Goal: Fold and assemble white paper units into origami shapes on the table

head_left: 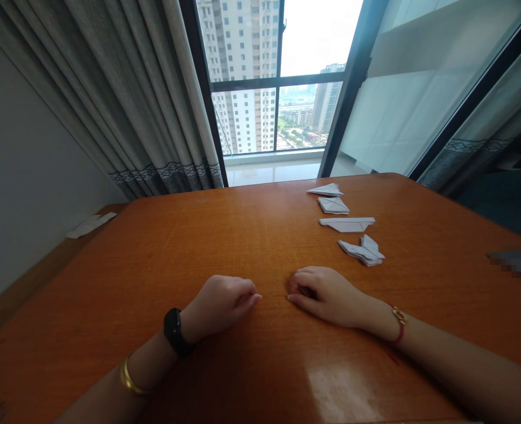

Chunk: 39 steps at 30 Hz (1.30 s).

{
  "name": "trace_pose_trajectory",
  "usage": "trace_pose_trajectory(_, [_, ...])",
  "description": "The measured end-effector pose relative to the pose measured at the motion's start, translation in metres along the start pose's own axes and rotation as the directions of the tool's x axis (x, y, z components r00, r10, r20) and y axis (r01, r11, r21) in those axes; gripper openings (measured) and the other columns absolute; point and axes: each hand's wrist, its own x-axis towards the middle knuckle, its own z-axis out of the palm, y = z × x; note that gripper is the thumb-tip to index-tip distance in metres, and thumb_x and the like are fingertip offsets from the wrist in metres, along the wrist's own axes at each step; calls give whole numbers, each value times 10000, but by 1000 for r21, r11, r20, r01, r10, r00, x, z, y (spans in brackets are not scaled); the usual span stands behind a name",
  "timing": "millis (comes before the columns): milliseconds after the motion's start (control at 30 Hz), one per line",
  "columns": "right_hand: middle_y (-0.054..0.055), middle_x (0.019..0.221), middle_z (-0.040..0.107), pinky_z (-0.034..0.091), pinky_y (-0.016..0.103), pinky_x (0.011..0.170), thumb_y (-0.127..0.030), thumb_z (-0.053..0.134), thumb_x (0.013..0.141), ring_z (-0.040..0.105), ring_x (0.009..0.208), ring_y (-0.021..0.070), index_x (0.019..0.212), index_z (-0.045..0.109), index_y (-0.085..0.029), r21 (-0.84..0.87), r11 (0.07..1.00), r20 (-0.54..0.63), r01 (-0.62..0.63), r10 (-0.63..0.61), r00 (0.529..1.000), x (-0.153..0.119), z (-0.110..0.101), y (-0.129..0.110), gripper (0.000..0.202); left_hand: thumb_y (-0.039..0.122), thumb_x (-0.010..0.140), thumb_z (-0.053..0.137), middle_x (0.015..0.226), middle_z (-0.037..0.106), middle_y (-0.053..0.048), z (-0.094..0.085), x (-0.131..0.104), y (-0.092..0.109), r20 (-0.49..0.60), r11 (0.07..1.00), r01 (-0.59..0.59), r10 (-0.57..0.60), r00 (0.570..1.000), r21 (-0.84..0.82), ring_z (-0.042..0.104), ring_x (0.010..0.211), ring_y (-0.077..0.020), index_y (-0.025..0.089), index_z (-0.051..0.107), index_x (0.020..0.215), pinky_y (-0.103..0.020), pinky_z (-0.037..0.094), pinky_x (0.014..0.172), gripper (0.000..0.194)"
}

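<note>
Left hand [225, 299] and right hand [328, 294] were curled into loose fists, nothing visibly held!
The nearest folded paper [364, 253] could have been crumpled by a careless forward sweep.

No lettering, label, brand, number or sign can be read: no print is made out on the folded white papers [347, 224] or on the black wristband [174, 331], and any marking on the gray object [518, 266] at the right edge is hidden by pixelation.
</note>
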Motion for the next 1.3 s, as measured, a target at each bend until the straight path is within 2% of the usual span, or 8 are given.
trace_pose_trajectory(1100, [15,807,678,427,272,717,-274,576,891,607,745,157,810,619,-201,9,1000,-21,16,-16,1000,-2,3,-3,117,323,939,481,662,615,5,-1,1,0,12,1000,7,-7,1000,17,532,583,-126,185,599,750,-240,311,563,262])
trace_pose_trajectory(1200, [23,811,673,444,273,701,-278,555,905,604,733,157,828,630,-200,23,998,-82,55,-53,995,-1,-1,0,133,327,943,473,667,617,6,-1,1,0,14,1000,7,-7,1000,19,538,592,-129,188,600,758,-241,316,569,264])
trace_pose_trajectory(1300, [61,844,666,469,318,751,-312,533,909,606,797,194,822,635,-195,-67,997,-294,32,-50,955,14,-24,28,177,330,945,470,676,620,7,-1,1,0,13,1000,4,-5,1000,28,544,601,-131,189,598,760,-241,320,574,265])
